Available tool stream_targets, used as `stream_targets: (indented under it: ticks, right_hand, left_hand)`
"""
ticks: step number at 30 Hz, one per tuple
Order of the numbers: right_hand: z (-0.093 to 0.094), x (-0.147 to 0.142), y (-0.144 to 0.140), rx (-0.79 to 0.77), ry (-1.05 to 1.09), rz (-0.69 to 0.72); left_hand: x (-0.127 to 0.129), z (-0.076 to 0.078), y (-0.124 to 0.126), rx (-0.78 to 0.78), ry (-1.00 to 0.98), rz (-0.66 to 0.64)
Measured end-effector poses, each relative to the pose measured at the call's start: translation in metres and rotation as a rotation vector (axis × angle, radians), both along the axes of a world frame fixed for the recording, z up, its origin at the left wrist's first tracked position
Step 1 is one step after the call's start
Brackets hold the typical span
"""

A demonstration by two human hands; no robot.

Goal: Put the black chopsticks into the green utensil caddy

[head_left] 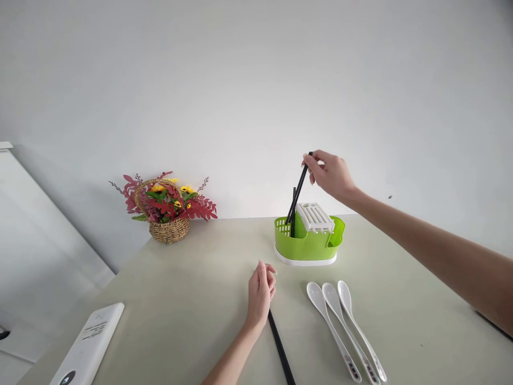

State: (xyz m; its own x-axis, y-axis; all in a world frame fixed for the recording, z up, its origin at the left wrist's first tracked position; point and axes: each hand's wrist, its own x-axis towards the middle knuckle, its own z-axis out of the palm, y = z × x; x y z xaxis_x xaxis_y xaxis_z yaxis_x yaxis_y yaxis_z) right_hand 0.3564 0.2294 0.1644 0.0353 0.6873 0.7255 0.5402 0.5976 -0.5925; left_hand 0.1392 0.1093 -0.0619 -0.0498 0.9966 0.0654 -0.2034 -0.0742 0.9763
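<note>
We reach our right hand (331, 174) out over the table (200, 289) with the arm nearly straight, the wrist bent down and the fingers (310, 166) pinched together on the upper end of a black chopstick (298, 190). The chopstick leans to the left, its lower end inside the left compartment of the green cutlery holder (308, 243), beside another dark stick standing there. A white slotted insert (315, 216) sits on top of the holder's middle.

Our left hand (260, 294) rests on the table nearer to us, edge down, its fingers together and lightly curled, gripping nothing. It touches the far end of a second black chopstick (280, 350) lying flat.

Three white spoons (344, 326) lie side by side in front of the holder. A flower basket (166, 208) stands at the far left by the wall, and a white remote (90, 345) lies near the left edge.
</note>
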Motion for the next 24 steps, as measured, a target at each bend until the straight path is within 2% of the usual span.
stream_targets:
  ticks: [6, 15, 18, 21, 24]
  right_hand:
    - [-0.044, -0.016, 0.025, -0.245, -0.240, -0.037]
    - [-0.069, -0.026, 0.048, -0.365, -0.328, -0.122]
    - [-0.069, -0.025, 0.047, -0.343, -0.301, -0.200]
    - [-0.064, -0.025, 0.034, -0.233, -0.260, -0.254]
    - [-0.059, -0.031, 0.008, -0.082, -0.280, -0.174]
  left_hand:
    - [-0.007, -0.004, 0.008, -0.002, -0.003, 0.017]
    - [-0.010, -0.006, 0.014, -0.013, -0.006, 0.026]
    - [-0.012, -0.005, 0.017, -0.011, -0.011, 0.040]
    - [-0.017, -0.005, 0.022, -0.010, -0.043, 0.077]
    - [-0.024, -0.004, 0.027, -0.004, -0.059, 0.159]
